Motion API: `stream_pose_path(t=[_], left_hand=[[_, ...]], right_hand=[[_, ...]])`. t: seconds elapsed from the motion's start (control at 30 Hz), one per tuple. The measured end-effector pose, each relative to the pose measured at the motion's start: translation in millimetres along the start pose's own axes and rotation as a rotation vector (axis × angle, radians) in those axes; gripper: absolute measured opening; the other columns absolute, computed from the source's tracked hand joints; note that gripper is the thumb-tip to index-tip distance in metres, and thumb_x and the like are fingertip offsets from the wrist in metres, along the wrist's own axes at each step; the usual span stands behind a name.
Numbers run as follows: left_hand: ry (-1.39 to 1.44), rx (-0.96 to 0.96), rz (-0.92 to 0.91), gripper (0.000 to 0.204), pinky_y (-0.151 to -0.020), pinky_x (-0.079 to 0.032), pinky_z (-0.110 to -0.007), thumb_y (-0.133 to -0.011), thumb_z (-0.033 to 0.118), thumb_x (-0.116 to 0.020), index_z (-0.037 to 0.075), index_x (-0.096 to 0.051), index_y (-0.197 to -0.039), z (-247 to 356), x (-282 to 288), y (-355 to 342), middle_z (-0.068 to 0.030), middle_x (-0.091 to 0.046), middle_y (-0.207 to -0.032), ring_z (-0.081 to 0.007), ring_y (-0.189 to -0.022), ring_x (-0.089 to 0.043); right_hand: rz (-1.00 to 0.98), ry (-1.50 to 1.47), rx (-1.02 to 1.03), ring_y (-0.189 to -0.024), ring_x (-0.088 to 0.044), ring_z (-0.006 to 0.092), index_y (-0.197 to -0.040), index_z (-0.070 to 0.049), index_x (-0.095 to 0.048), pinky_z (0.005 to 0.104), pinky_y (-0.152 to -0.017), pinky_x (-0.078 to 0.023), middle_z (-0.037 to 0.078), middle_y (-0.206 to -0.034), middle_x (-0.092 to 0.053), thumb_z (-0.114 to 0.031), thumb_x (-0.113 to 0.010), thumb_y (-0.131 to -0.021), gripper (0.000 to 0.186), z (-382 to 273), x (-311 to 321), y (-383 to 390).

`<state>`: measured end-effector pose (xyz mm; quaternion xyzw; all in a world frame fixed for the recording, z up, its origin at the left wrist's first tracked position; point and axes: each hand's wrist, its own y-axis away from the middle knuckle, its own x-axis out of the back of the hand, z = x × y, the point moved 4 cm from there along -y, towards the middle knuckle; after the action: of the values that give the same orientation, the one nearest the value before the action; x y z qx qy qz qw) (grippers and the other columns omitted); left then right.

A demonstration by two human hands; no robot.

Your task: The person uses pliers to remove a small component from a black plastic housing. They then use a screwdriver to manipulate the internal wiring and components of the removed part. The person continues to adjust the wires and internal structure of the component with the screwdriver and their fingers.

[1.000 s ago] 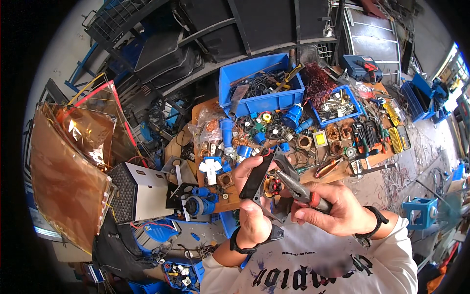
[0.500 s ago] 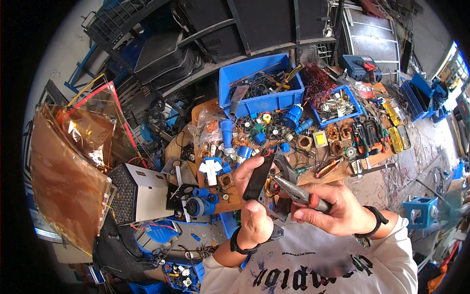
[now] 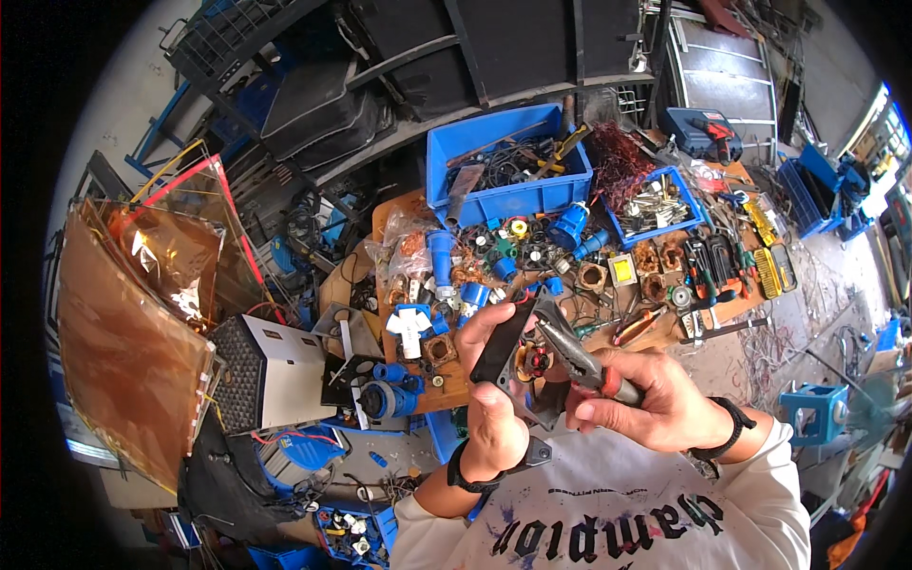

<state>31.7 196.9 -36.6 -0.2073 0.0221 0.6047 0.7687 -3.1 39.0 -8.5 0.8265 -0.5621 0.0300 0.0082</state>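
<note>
Gripped in the right hand [image 3: 655, 404], the pliers [image 3: 573, 356] are held with their nose near the black frame [image 3: 502, 353], which is held up by the left hand [image 3: 499, 435], and the copper-coloured coil [image 3: 522, 363] inside could be scratched if the nose slips.

The pliers [image 3: 571, 357] are right of the workpiece [image 3: 501, 351], before the bin [image 3: 522, 199].
</note>
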Motion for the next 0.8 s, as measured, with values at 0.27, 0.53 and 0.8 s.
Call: stream_pose_path(t=[0.27,0.53,0.8], left_hand=[[0.244,0.05,0.043,0.081,-0.097,-0.047,-0.064,-0.085,0.077,-0.039,0.015,-0.034,-0.138,3.4,5.8,-3.2,-0.021,-0.049,-0.132,-0.0411,-0.12,-0.053],[0.309,0.066,0.021,0.081,-0.1,-0.042,-0.068,-0.082,0.077,-0.044,0.017,-0.036,-0.137,4.9,5.4,-4.3,-0.0248,-0.046,-0.136,-0.0449,-0.123,-0.049],[0.284,0.038,-0.013,0.082,-0.097,-0.044,-0.068,-0.082,0.078,-0.043,0.017,-0.035,-0.138,7.1,6.0,-6.1,-0.0262,-0.041,-0.141,-0.0463,-0.124,-0.048]], right_hand=[[-0.135,-0.175,-0.22,-0.083,-0.068,0.0131,-0.097,0.001,-0.054,0.0281,-0.071,-0.052,0.008,-0.092,-0.072,-0.014,-0.058,-0.098,0.015,-8.8,7.4,7.2],[-0.177,-0.101,-0.197,-0.088,-0.07,0.0153,-0.102,0.001,-0.053,0.0289,-0.072,-0.051,0.01,-0.099,-0.072,-0.019,-0.058,-0.099,0.021,-8.2,11.7,13.6],[-0.304,-0.109,-0.31,-0.086,-0.07,0.0156,-0.102,0.002,-0.053,0.0292,-0.071,-0.051,0.01,-0.097,-0.07,-0.021,-0.057,-0.1,0.023,-13.4,12.2,13.0]])
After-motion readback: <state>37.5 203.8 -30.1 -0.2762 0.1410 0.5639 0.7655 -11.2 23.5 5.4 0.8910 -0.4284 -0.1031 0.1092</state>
